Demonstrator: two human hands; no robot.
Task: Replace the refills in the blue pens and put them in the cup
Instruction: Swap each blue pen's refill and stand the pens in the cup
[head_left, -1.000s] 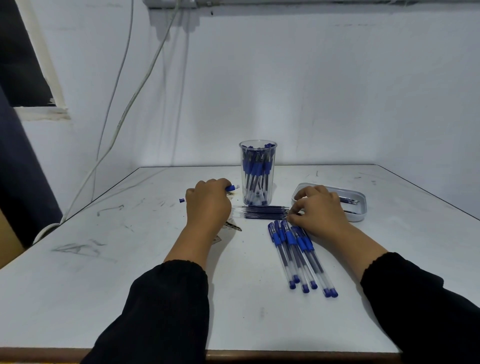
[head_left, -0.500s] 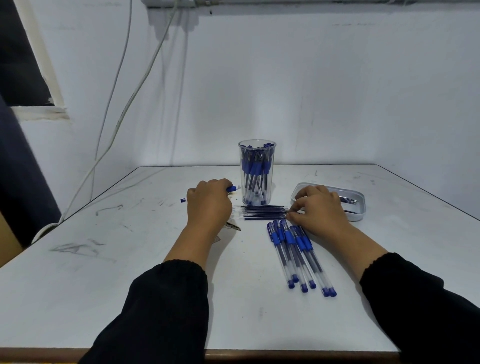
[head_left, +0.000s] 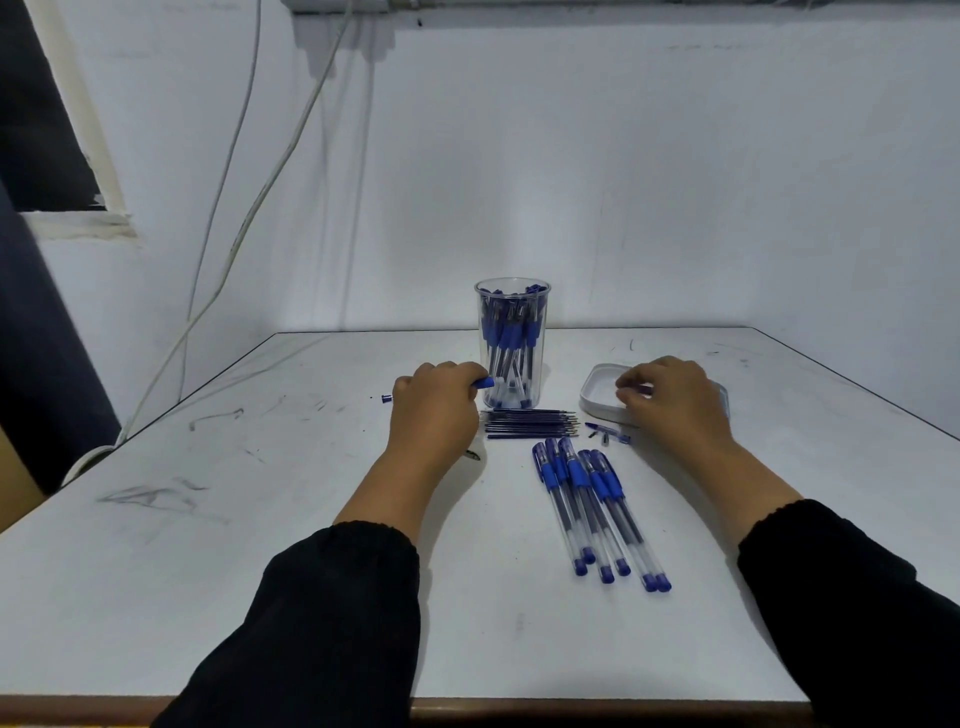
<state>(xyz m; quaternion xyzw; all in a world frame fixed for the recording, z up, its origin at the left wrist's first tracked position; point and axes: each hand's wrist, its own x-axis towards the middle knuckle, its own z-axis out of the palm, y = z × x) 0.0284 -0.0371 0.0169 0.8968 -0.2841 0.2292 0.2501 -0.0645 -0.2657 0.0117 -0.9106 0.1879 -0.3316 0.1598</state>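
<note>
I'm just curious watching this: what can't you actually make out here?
Head view only:
- What the right hand does over the tray: its own fingers hide it.
- Most of the pen in the left hand: the fist covers it.
- Small parts beside the refills: too tiny to identify.

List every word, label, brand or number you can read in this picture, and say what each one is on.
No text can be read.
The pens in the cup: any barrel print is too small and blurred to read.
The loose pens on the table: no print legible.
The tray: no label visible.
</note>
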